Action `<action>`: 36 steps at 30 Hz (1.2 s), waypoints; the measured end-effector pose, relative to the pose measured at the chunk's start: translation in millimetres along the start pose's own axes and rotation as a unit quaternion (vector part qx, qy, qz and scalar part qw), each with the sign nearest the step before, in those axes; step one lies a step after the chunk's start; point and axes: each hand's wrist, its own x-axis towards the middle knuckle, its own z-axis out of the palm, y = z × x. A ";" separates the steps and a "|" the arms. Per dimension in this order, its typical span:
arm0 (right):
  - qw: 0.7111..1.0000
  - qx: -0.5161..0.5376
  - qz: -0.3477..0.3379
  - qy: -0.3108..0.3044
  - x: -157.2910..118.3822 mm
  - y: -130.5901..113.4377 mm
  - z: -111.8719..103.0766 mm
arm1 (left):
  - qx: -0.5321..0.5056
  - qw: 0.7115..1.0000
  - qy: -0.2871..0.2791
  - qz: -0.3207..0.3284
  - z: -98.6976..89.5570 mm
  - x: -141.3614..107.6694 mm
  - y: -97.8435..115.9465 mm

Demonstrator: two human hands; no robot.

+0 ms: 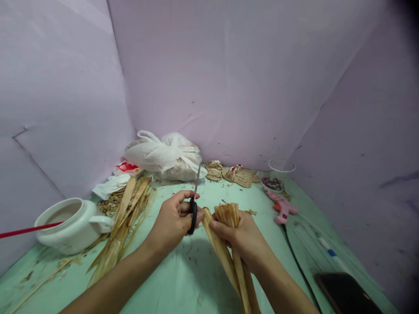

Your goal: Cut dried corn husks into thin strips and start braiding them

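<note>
Black-handled scissors point(194, 213) are in my left hand point(175, 218), their blades pointing up and away from me. My right hand point(244, 237) grips a bundle of dried tan leaf strips point(227, 213), whose ends fan out above the fingers while the long parts hang down toward me. One strip point(218, 246) leans out to the left of the bundle, and its top end is close to my left fingertips; whether they touch it is unclear.
On the left are a white ceramic pot point(73, 231) and a pile of dried strips point(126, 222). Behind lie a white plastic bag point(166, 155) and woven pieces point(240, 175). To the right are a pink glue gun point(281, 207), its cable and a dark phone point(347, 294).
</note>
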 end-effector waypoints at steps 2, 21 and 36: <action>1.000 -0.012 -0.009 -0.001 -2.0 -3.5 1.2 | -0.013 1.000 -0.002 -0.003 2.4 -1.0 -2.4; 0.995 0.006 -0.018 0.099 23.4 0.5 -59.2 | 0.338 0.910 -0.233 0.049 -27.6 11.5 -8.3; 0.991 -0.127 -0.030 0.040 13.5 -3.1 -31.7 | 0.298 0.923 -0.240 0.029 -22.7 6.4 -15.9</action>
